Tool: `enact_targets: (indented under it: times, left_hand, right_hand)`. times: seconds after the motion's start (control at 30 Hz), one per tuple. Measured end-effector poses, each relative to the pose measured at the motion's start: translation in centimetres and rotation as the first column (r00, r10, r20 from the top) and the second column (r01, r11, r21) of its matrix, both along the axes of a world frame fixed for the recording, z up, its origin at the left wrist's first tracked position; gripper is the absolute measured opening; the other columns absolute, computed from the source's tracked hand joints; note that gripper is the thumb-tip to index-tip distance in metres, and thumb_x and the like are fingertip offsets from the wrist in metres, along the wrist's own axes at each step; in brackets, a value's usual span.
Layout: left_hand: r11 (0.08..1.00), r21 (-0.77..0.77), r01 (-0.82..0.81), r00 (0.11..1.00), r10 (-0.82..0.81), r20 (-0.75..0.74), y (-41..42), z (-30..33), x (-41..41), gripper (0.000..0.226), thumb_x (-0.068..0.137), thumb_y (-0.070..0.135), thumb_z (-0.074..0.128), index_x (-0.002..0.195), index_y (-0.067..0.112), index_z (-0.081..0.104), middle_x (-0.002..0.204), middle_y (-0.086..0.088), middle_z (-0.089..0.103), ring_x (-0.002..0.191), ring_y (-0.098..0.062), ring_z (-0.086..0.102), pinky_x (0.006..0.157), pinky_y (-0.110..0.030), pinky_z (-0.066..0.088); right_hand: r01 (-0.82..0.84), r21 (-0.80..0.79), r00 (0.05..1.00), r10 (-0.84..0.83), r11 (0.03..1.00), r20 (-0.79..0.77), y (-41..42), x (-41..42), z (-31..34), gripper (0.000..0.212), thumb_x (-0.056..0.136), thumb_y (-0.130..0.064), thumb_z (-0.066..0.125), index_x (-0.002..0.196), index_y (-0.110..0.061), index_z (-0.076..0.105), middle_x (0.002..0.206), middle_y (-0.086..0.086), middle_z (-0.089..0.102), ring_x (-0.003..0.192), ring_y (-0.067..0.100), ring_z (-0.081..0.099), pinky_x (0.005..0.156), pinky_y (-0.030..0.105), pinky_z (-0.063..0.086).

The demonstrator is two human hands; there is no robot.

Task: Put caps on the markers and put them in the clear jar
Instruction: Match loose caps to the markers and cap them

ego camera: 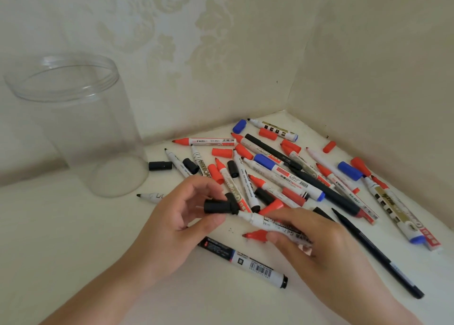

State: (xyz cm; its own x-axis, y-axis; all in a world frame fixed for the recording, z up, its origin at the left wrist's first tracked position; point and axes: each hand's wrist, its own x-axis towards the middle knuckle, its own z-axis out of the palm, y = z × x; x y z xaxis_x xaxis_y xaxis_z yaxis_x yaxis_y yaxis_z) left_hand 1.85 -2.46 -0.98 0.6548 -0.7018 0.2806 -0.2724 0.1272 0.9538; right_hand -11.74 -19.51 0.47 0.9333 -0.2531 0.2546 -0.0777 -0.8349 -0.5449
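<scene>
Counter (73, 238): jar (73, 128) upright at left, empty; loose markers and caps piled at right. Right hand (317, 241) grasping white marker (260, 219); left hand (179, 216) pinching black cap (217, 206) at its tip. Step in hand: capping. Next: press cap home, then carry marker left to jar

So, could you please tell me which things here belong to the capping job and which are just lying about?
In hand: black plastic cap in left hand; white-barrelled marker in right hand; tall clear plastic jar.
Lying about: thin black pen.
</scene>
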Motion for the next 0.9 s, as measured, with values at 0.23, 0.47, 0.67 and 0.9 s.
enact_targets:
  times: [0.23,0.47,0.67,0.9]
  left_hand:
    - [0.996,0.092,0.017,0.999,-0.022,0.049,0.09,-0.23,0.08,0.023,0.070,0.032,0.065,0.092,0.036,0.060,0.092,0.014,0.067,0.090,-0.009,0.065,0.079,-0.012,0.046]
    - [0.966,0.257,-0.021,0.970,-0.042,0.238,0.12,0.03,-0.41,0.031,0.069,0.040,0.067,0.099,0.042,0.058,0.095,0.022,0.067,0.090,-0.001,0.064,0.078,-0.009,0.045]
    - [0.974,0.218,-0.068,0.977,0.021,0.212,0.21,0.12,-0.25,0.031,0.068,0.047,0.060,0.099,0.043,0.059,0.092,0.024,0.067,0.088,0.001,0.063,0.076,-0.005,0.043]
    - [0.962,0.268,-0.057,0.941,-0.038,0.336,0.12,-0.30,-0.42,0.031,0.070,0.047,0.058,0.101,0.045,0.057,0.095,0.026,0.065,0.089,0.001,0.062,0.076,-0.007,0.044]
  right_hand:
    - [-0.008,-0.047,0.999,0.010,0.999,0.047,-0.05,0.07,0.24,0.032,0.080,-0.055,0.046,0.108,-0.043,0.056,0.089,-0.038,0.057,0.078,-0.007,0.061,0.063,0.014,0.053]
    - [-0.041,-0.099,0.999,0.042,0.994,0.007,0.16,-0.20,0.24,0.033,0.081,-0.054,0.045,0.107,-0.043,0.060,0.086,-0.031,0.060,0.079,-0.010,0.057,0.062,0.005,0.047]
    - [0.007,-0.053,0.996,-0.002,0.999,0.088,-0.20,-0.30,0.23,0.031,0.079,-0.052,0.049,0.104,-0.041,0.062,0.086,-0.032,0.060,0.080,-0.007,0.060,0.064,0.013,0.052]
    - [-0.030,-0.117,0.999,0.034,0.993,0.029,0.27,-0.17,0.09,0.032,0.080,-0.052,0.047,0.106,-0.042,0.062,0.085,-0.027,0.063,0.073,-0.007,0.058,0.058,0.014,0.052]
